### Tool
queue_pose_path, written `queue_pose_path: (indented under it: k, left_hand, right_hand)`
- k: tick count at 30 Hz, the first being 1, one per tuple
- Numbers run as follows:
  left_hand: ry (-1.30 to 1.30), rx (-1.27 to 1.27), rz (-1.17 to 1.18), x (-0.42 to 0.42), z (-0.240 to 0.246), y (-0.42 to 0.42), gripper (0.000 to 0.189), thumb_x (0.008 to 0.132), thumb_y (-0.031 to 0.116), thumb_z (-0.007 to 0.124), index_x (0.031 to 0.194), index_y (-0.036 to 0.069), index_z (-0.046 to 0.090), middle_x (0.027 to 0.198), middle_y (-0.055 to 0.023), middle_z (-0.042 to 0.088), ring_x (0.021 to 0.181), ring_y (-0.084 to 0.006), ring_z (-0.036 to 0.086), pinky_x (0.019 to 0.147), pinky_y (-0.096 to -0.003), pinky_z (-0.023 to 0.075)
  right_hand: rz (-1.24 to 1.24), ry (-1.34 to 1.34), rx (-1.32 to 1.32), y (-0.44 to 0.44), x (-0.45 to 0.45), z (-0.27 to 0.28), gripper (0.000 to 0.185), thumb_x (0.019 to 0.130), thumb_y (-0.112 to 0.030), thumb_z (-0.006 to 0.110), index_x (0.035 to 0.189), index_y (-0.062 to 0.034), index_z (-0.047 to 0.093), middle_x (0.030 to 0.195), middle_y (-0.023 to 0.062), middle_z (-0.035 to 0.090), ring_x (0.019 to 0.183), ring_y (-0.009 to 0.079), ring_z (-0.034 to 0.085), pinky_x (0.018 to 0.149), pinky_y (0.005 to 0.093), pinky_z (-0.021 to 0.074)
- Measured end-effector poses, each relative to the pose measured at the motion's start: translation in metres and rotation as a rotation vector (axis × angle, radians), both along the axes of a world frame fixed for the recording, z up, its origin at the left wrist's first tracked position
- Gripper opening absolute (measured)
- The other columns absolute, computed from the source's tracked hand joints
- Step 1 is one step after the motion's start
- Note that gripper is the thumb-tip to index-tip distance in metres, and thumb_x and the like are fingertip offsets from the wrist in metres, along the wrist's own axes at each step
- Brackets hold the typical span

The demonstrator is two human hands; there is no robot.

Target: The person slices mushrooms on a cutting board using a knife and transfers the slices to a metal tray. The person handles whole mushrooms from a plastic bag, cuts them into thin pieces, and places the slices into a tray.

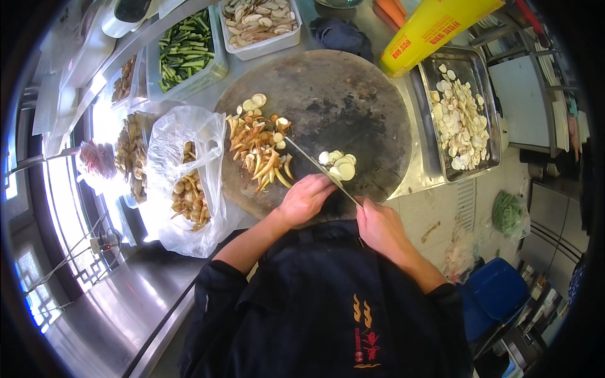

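My right hand (380, 222) grips the handle of a kitchen knife, whose thin blade (307, 158) slants up and left over a round chopping block (373, 90). My left hand (307, 198) rests with bent fingers against the blade's left side. Whether those fingers pinch a piece of food is hidden. Just right of the blade lies a small cluster of pale round slices (343, 167). A pile of brown, tapered mushroom or vegetable pieces (257, 146) with pale cut ends lies on the block's left part, near the blade's tip.
Left stands a clear plastic bag (177, 123) of brown mushrooms (191, 198). Behind are tubs of cut greens (186, 52) and sliced mushrooms (257, 21), and a dark cloth (340, 35). Right are a yellow roll (435, 35) and a metal tray (432, 137) holding pale slices (461, 123).
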State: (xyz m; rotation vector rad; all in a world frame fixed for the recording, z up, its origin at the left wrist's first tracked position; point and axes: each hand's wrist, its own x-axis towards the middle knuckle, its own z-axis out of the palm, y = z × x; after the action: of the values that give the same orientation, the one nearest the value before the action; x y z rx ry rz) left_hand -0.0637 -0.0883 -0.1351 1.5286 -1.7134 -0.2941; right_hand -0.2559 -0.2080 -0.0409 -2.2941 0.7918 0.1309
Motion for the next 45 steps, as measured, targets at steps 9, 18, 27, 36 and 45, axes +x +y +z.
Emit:
queue_pose_path:
  k: [9, 18, 27, 36, 45]
  left_hand:
    - [0.023, 0.009, 0.000, 0.001, 0.002, 0.003, 0.035, 0.077, -0.001, 0.068, 0.113, -0.002, 0.071, 0.120, -0.0124, 0.065, 0.105, -0.0309, 0.065, 0.089, -0.0399, 0.0540]
    - [0.009, -0.020, 0.005, 0.000, 0.000, 0.002, 0.035, 0.078, 0.001, 0.067, 0.113, -0.003, 0.071, 0.121, -0.0125, 0.065, 0.105, -0.0308, 0.065, 0.090, -0.0402, 0.0541]
    - [-0.005, -0.049, 0.002, 0.001, -0.003, 0.002, 0.034, 0.077, 0.001, 0.069, 0.110, -0.003, 0.072, 0.120, -0.0127, 0.066, 0.105, -0.0309, 0.065, 0.090, -0.0406, 0.0542]
    - [0.031, -0.030, 0.019, -0.001, 0.000, 0.002, 0.036, 0.076, -0.003, 0.069, 0.112, -0.002, 0.072, 0.118, -0.0129, 0.066, 0.107, -0.0322, 0.065, 0.090, -0.0408, 0.0541]
    - [0.031, 0.000, 0.008, 0.000, 0.000, 0.006, 0.040, 0.077, -0.003, 0.067, 0.116, -0.003, 0.071, 0.124, -0.0137, 0.066, 0.111, -0.0328, 0.065, 0.093, -0.0401, 0.0536]
  right_hand:
    - [0.013, 0.016, 0.004, 0.000, 0.002, -0.001, 0.022, 0.098, -0.012, 0.056, 0.112, 0.0019, 0.064, 0.082, 0.0253, 0.071, 0.073, 0.0436, 0.070, 0.066, 0.0528, 0.0556]
    - [0.008, 0.003, 0.015, 0.001, 0.004, -0.002, 0.021, 0.098, -0.012, 0.056, 0.112, 0.0022, 0.064, 0.079, 0.0257, 0.070, 0.072, 0.0439, 0.070, 0.066, 0.0528, 0.0560]
    - [0.017, 0.062, 0.033, -0.001, 0.005, -0.002, 0.022, 0.098, -0.012, 0.056, 0.112, 0.0023, 0.066, 0.077, 0.0262, 0.070, 0.071, 0.0442, 0.070, 0.066, 0.0530, 0.0560]
    - [0.015, 0.079, 0.017, -0.002, 0.008, -0.021, 0.023, 0.098, -0.013, 0.056, 0.112, 0.0023, 0.065, 0.083, 0.0244, 0.072, 0.074, 0.0436, 0.070, 0.068, 0.0530, 0.0561]
    - [0.030, 0.030, -0.003, 0.003, -0.004, -0.002, 0.023, 0.098, -0.013, 0.056, 0.113, 0.0025, 0.064, 0.084, 0.0249, 0.072, 0.074, 0.0438, 0.070, 0.067, 0.0522, 0.0565]
